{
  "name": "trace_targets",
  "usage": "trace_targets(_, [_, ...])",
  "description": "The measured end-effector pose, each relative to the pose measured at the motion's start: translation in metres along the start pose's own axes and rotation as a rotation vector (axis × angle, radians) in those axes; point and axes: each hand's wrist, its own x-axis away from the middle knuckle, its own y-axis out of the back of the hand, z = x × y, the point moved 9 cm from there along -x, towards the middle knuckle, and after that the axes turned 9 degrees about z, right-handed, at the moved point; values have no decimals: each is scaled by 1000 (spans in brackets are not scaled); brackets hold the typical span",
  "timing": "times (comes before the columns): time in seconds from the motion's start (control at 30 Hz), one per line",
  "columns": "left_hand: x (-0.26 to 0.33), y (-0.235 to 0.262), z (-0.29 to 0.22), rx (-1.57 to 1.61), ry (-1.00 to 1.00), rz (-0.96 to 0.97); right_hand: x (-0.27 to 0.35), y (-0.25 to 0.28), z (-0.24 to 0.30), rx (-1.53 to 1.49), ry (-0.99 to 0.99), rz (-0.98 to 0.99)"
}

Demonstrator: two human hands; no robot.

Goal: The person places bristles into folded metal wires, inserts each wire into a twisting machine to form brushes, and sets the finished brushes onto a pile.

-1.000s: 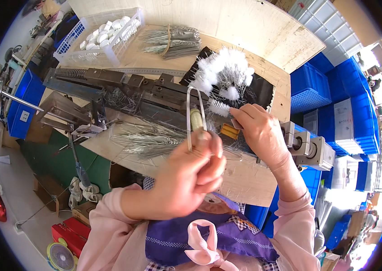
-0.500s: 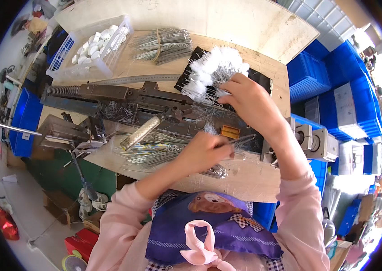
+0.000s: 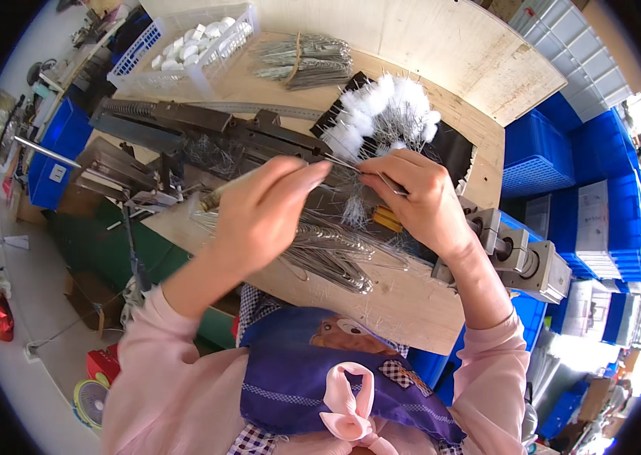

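My right hand (image 3: 421,199) is pinched on a thin metal wire (image 3: 347,164), whose far end meets the dark metal bench machine (image 3: 184,121). Slightly blurred, my left hand (image 3: 260,216) is over the machine's front with fingers stretched toward that wire end; nothing shows in them. It hides most of the machine's lever handle. Just behind my right hand, white tufted wire brushes (image 3: 389,114) lie heaped on a black sheet (image 3: 453,148). Below the hands, a bundle of looped wires (image 3: 336,258) lies along the table's front.
A clear plastic basket (image 3: 218,72) of white round pieces stands at the back left. Beside it lies a banded wire bundle (image 3: 309,61). A small yellow box (image 3: 387,218) sits under my right hand. Blue crates (image 3: 537,152) are stacked at the right.
My left hand has moved from the looped wires up and left over the lever. My right hand has come down from the brushes to the machine with a wire. The view has shifted slightly.
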Motion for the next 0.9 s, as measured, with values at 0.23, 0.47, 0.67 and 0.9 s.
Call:
trace_targets(0.23, [67, -81, 31, 2667, 762, -121, -19, -30, -22, 40, -81, 73])
trace_targets(0.47, [80, -111, 39, 1113, 911, 239, -22, -32, -22, -24, -131, 101])
trace_targets(0.67, [82, -63, 56, 424, 499, 222, -16, -22, 10, 322, -59, 39])
trace_targets(0.9, [273, 152, 122, -311, 1038, -566, 74, -63, -12, 428, -439, 200])
